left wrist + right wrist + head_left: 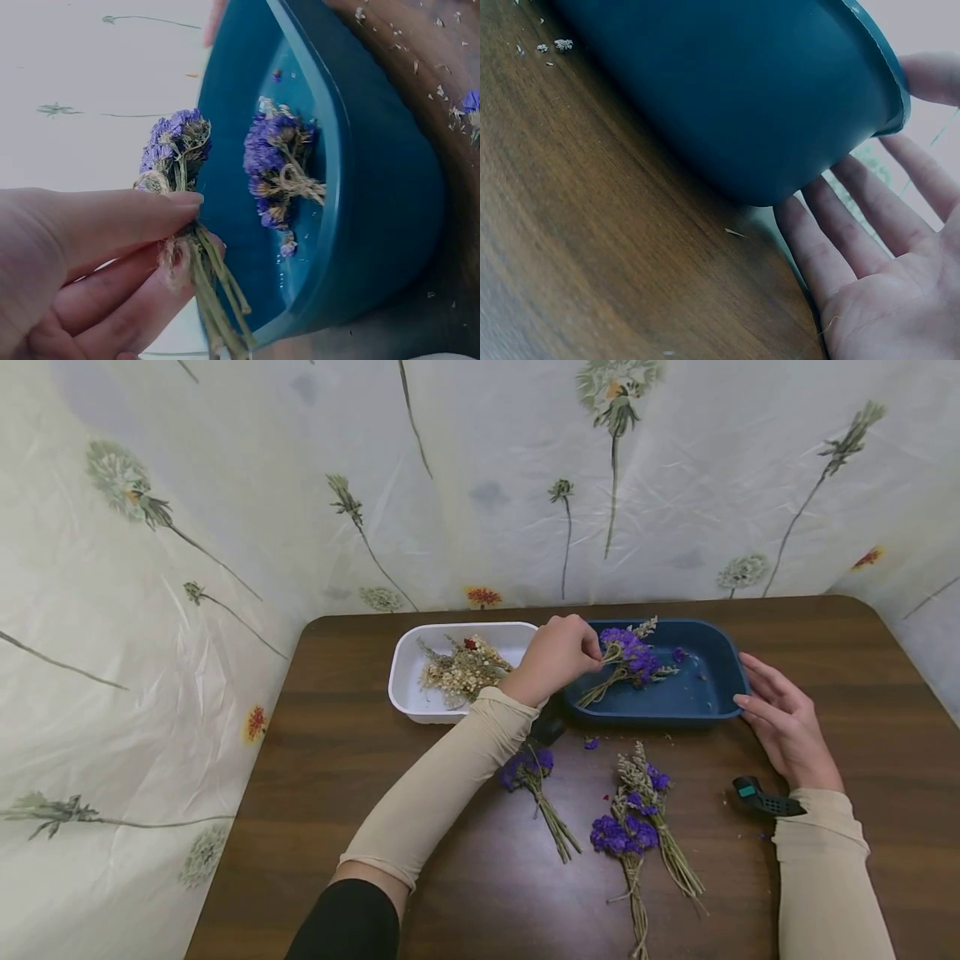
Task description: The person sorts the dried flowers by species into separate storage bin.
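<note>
My left hand (553, 658) pinches a small bunch of dried purple flowers (176, 146) by its twine-tied stems, between thumb and fingers, over the left part of the blue tray (690, 714). Beneath it, inside the tray, lies another tied purple bunch (277, 154). At the tray's right end, my right hand (795, 731) touches the outer wall with extended, spread fingers (862, 199), its thumb near the rim. On the table in front lie more purple bunches: one (543, 789) by the left forearm, and two (626, 835) (660, 810) side by side with overlapping heads.
A white tray (405, 689) holding cream dried flowers (457, 677) stands left of the blue one, partly behind my left arm. Loose purple petals (591, 743) and crumbs dot the brown table (337, 760). A patterned curtain (450, 527) hangs behind.
</note>
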A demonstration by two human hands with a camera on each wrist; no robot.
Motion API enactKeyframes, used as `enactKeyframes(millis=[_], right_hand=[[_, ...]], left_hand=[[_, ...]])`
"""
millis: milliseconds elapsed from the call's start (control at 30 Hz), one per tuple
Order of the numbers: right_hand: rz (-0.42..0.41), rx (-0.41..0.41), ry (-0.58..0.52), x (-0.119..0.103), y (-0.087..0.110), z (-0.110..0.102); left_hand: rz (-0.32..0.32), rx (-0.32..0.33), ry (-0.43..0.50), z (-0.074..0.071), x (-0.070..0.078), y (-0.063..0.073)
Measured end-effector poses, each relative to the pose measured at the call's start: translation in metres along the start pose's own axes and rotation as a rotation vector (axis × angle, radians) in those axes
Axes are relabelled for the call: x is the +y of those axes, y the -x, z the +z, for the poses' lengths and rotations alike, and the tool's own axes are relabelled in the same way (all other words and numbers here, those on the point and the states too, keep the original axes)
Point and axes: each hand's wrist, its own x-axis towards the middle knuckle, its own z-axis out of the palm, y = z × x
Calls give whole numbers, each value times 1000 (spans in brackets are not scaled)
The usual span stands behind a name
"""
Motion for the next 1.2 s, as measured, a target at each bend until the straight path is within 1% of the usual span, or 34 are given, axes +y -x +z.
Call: enactKeyframes(millis=[100,233,333,500,667,767,900,1000,1200], right_hand=[[-1,6,8,0,0,0],[8,8,20,0,0,-1],[17,13,29,-1,1,-1],[18,19,25,-1,0,-2],[15,9,20,0,0,0],[18,9,31,-1,0,1],[18,12,30,-1,1,1],[18,14,24,-1,0,0],[33,9,18,-2,-1,0]], left_hand=[[-9,-18,-52,5,4,-8],[-24,-41,-94,11,7,-18],[-42,-43,-96,15,7,-25],[-73,-37,-62,20,7,-33],[-109,-36,-36,24,8,-37],[-134,-53,-43,27,8,-39],[-127,-95,-64,31,9,-42],[-120,-109,-76,34,11,-43],[-146,-138,-77,38,12,-42]])
